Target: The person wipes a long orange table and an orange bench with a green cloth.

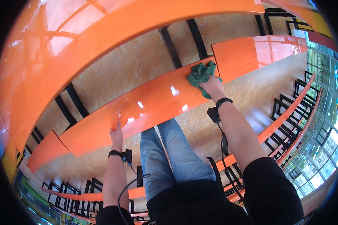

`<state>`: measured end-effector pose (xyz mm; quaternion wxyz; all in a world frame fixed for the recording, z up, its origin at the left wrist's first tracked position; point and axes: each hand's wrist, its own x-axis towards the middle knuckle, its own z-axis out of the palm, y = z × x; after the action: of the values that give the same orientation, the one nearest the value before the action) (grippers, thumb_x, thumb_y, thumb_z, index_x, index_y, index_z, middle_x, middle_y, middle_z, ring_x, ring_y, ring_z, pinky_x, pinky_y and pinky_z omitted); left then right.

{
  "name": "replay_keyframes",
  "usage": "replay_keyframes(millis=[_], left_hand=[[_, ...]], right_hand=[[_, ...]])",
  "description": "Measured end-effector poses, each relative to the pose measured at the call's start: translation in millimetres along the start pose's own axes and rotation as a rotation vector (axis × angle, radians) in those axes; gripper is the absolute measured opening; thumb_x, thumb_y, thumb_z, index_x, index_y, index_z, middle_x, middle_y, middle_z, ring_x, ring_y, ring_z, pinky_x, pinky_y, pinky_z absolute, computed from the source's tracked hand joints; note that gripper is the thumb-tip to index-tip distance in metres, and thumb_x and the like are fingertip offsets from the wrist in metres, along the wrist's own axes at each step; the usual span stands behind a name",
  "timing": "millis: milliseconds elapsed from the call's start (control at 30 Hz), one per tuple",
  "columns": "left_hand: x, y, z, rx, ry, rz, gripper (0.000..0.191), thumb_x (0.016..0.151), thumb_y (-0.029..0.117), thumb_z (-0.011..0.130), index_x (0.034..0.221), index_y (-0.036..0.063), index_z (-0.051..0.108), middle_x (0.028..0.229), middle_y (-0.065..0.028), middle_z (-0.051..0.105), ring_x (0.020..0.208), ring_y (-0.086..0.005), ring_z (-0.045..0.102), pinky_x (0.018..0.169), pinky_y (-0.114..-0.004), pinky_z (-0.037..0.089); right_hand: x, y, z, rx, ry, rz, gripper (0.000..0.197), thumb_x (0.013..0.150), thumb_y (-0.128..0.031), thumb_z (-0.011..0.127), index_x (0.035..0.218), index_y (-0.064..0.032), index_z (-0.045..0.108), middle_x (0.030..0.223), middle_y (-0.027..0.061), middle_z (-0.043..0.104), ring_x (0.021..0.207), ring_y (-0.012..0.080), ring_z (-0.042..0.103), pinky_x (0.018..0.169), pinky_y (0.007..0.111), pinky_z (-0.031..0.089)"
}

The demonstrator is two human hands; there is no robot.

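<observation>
My right hand [213,85] grips a crumpled green cloth [201,73] and presses it on the orange bench top [155,95], near its right end. Part of the cloth spreads out past my fingers on both sides. Farther left, my left hand [117,136] is at the bench's near edge, seen nearly edge-on with a finger extended over the surface. It holds nothing that I can see. Whether its fingertips touch the bench is unclear. Both wrists wear a black band with a small device and a cable.
A large glossy orange table top [73,42] spans the far side. More bench sections continue to the right [239,56] and left [49,150]. Black metal legs [197,39] stand beneath. My jeans-clad legs [171,152] are close to the bench. Rows of orange-topped furniture [287,115] lie behind me.
</observation>
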<state>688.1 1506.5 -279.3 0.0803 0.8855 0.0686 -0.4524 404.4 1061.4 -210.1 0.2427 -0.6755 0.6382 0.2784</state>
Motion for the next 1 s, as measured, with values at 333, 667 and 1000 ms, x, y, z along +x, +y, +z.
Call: replay_keyframes(millis=[333,667,1000], left_hand=[[-18.8,-23.2,-38.8,-0.167,-0.328,0.106,0.101,0.08,0.047,0.069,0.149,-0.0011,0.013,0.15,-0.0149,0.025,0.141,-0.0228,0.02,0.112,-0.034,0.019],[-24.3,-35.7,-26.5,-0.347,-0.375,0.27,0.099,0.081,0.043,0.068,0.148,-0.0018,0.011,0.151,-0.0166,0.018,0.138,-0.0232,0.024,0.111,-0.033,0.023],[-15.3,-78.3,-41.8,-0.444,-0.693,0.381,0.063,0.09,0.032,0.06,0.136,-0.007,0.042,0.156,-0.0204,-0.004,0.145,-0.0247,0.011,0.114,-0.033,0.018]], right_hand=[[8.0,73.1,10.8,0.105,0.07,0.18,0.058,0.07,-0.044,0.067,0.112,-0.0041,0.063,0.108,0.0191,0.066,0.103,0.034,0.062,0.088,0.041,0.05],[-74.0,37.5,76.2,-0.1,-0.353,-0.324,0.051,0.066,-0.037,0.069,0.108,-0.0096,0.066,0.101,0.0191,0.067,0.097,0.0354,0.062,0.087,0.041,0.05],[-129.1,-84.5,161.8,0.169,-0.137,-0.246,0.059,0.064,-0.038,0.069,0.109,0.0004,0.065,0.105,0.0235,0.065,0.099,0.035,0.062,0.089,0.039,0.049]])
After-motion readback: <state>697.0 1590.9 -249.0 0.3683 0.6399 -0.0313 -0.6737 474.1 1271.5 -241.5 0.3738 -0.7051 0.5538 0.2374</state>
